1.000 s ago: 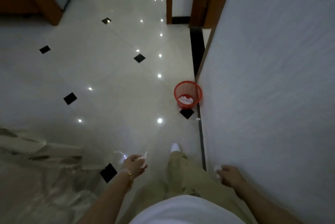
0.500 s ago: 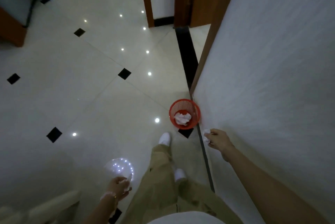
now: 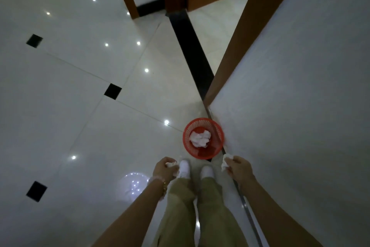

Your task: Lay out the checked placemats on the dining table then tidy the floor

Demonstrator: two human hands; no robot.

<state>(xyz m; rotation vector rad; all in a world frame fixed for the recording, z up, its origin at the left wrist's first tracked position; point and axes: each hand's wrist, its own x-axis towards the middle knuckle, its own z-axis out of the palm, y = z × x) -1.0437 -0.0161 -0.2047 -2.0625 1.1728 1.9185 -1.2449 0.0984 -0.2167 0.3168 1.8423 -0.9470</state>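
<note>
A small red mesh waste basket (image 3: 218, 132) stands on the floor against the white wall, with crumpled white paper (image 3: 200, 138) inside. My left hand (image 3: 165, 168) is closed around a crumpled white paper scrap (image 3: 170, 164), just left of my feet and below the basket. My right hand (image 3: 239, 167) grips another crumpled white paper scrap (image 3: 226, 160), to the lower right of the basket near the wall. Both hands hang a short way in front of the basket. No placemats or dining table are in view.
Glossy white floor tiles (image 3: 80, 96) with small black diamond inserts spread to the left. A white wall (image 3: 300, 106) runs along the right with a brown door frame (image 3: 240, 32). A black threshold strip (image 3: 192, 50) leads to a doorway ahead.
I have walked up to the red basket, which now lies just beyond my feet. Both hands have come forward beside my feet, each still holding its paper scrap.
</note>
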